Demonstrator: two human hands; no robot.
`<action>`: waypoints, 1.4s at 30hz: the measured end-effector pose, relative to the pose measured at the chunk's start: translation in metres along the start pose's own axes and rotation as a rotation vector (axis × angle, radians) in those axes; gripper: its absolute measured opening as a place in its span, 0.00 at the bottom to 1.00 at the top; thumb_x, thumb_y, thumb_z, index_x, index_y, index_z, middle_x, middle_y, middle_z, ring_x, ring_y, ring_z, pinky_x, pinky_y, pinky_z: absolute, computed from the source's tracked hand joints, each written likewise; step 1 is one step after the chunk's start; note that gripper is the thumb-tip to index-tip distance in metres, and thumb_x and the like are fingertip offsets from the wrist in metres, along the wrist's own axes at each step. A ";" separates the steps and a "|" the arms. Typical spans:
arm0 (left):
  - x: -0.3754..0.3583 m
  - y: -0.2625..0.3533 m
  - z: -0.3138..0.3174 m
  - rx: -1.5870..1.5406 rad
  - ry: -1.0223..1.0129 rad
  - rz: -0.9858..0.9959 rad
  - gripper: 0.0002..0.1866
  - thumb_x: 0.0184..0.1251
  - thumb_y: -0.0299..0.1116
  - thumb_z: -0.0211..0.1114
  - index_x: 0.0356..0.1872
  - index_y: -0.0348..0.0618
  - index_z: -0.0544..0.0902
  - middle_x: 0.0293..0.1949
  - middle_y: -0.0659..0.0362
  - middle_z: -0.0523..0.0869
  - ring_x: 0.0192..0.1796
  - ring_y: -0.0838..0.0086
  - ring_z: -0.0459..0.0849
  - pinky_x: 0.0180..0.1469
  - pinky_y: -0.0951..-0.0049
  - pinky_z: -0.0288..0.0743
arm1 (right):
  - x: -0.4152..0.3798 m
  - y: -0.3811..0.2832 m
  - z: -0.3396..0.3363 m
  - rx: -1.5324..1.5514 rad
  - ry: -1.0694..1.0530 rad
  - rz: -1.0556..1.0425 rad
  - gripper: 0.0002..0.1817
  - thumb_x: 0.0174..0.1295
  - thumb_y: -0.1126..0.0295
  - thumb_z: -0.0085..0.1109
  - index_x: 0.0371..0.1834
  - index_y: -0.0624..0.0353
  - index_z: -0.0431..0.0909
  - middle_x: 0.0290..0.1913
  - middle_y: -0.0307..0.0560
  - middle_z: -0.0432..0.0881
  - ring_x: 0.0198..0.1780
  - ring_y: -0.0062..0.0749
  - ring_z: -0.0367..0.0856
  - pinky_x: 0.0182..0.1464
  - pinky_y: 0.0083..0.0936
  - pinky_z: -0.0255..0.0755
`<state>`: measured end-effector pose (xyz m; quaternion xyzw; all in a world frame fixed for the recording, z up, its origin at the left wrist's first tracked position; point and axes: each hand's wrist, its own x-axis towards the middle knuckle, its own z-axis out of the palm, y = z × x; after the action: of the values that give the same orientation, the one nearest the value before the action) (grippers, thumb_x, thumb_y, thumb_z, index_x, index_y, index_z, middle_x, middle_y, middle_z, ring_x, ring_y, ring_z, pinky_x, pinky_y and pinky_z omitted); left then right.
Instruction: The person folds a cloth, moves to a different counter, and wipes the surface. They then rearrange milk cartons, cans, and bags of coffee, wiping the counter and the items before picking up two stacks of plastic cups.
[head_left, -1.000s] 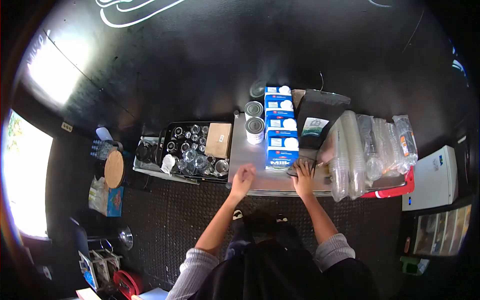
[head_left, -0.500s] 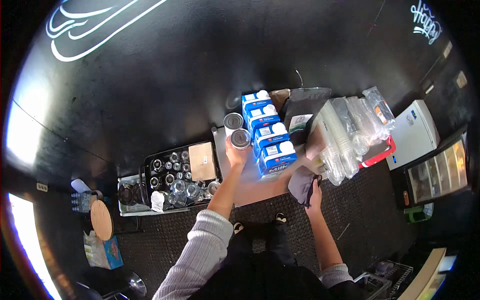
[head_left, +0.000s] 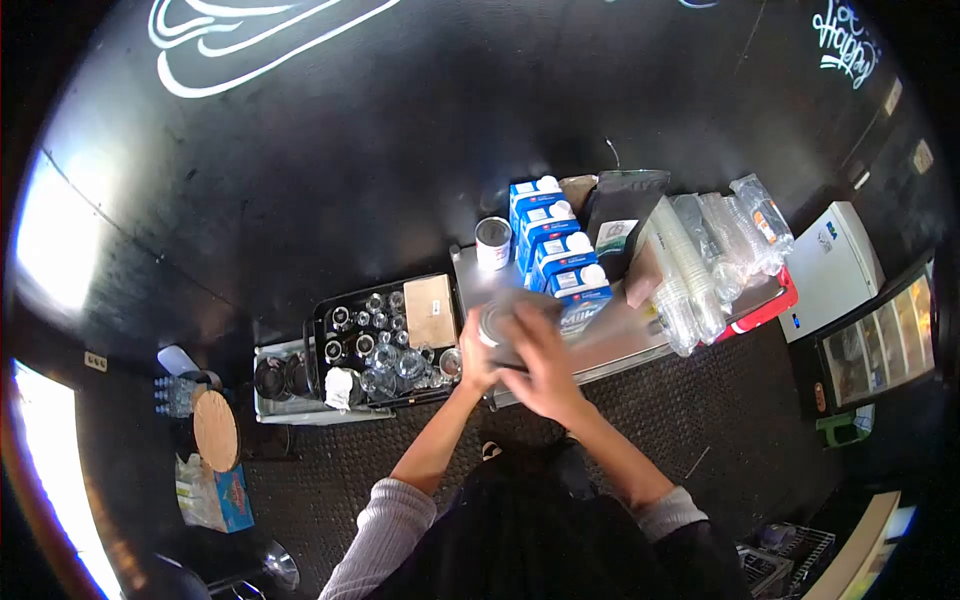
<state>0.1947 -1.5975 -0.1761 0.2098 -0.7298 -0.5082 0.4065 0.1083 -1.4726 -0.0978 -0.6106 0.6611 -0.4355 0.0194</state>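
My left hand (head_left: 476, 358) is closed around a can (head_left: 490, 326) above the metal table. Over the can, my right hand (head_left: 545, 368) presses a grey cloth (head_left: 524, 299), smeared by motion. The fingers of this hand and much of the can are partly hidden or blurred. A second can (head_left: 493, 244) with a grey lid and pale label stands upright on the table beyond them. To its right, several blue-and-white milk cartons (head_left: 566, 256) with white caps form a row.
On the left, a black crate (head_left: 312, 345) holds glass jars and a light wooden box (head_left: 429, 312). Stacked plastic cups (head_left: 684, 275) in clear sleeves lie on the right of the metal table (head_left: 622, 352). A black pouch (head_left: 625, 205) leans at the back, and a white mini fridge (head_left: 838, 265) stands farther right.
My right hand has brought the grey cloth leftward onto the can. My left hand has drawn that can nearer my body, away from the second can. The view has shifted slightly.
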 end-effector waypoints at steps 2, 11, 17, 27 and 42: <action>-0.025 -0.023 0.005 0.202 0.061 0.103 0.34 0.46 0.42 0.69 0.55 0.38 0.69 0.48 0.48 0.79 0.52 0.55 0.78 0.57 0.61 0.70 | 0.006 -0.012 0.030 -0.330 -0.074 -0.014 0.33 0.56 0.53 0.60 0.65 0.53 0.66 0.66 0.57 0.62 0.66 0.58 0.60 0.65 0.52 0.53; -0.033 0.015 -0.010 0.058 0.211 -0.051 0.17 0.50 0.34 0.67 0.39 0.37 0.76 0.35 0.46 0.83 0.39 0.53 0.83 0.40 0.61 0.75 | 0.010 0.002 0.059 -0.063 0.040 -0.026 0.20 0.62 0.60 0.54 0.51 0.64 0.75 0.52 0.56 0.77 0.55 0.52 0.73 0.57 0.41 0.67; -0.024 0.046 -0.010 0.182 0.072 -0.168 0.25 0.41 0.33 0.71 0.43 0.38 0.75 0.38 0.45 0.82 0.45 0.52 0.82 0.46 0.61 0.75 | 0.007 0.014 0.043 0.156 0.107 0.182 0.17 0.61 0.65 0.54 0.48 0.66 0.75 0.53 0.54 0.76 0.58 0.54 0.71 0.60 0.43 0.61; -0.007 0.062 -0.006 0.052 -0.060 -0.204 0.32 0.31 0.29 0.74 0.47 0.39 0.75 0.42 0.50 0.82 0.45 0.58 0.82 0.50 0.65 0.75 | 0.020 0.033 0.015 0.425 0.212 0.266 0.14 0.65 0.64 0.53 0.42 0.67 0.75 0.41 0.54 0.80 0.45 0.39 0.79 0.50 0.31 0.69; 0.006 0.069 -0.002 -0.324 0.301 -0.020 0.27 0.43 0.25 0.71 0.48 0.36 0.74 0.42 0.58 0.81 0.43 0.75 0.80 0.48 0.73 0.74 | 0.031 0.031 0.068 1.463 0.390 0.703 0.19 0.71 0.60 0.38 0.51 0.62 0.74 0.47 0.43 0.79 0.45 0.28 0.78 0.53 0.23 0.69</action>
<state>0.2004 -1.5750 -0.1104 0.2227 -0.5673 -0.5858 0.5342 0.1137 -1.5394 -0.1424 -0.1156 0.3549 -0.8216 0.4309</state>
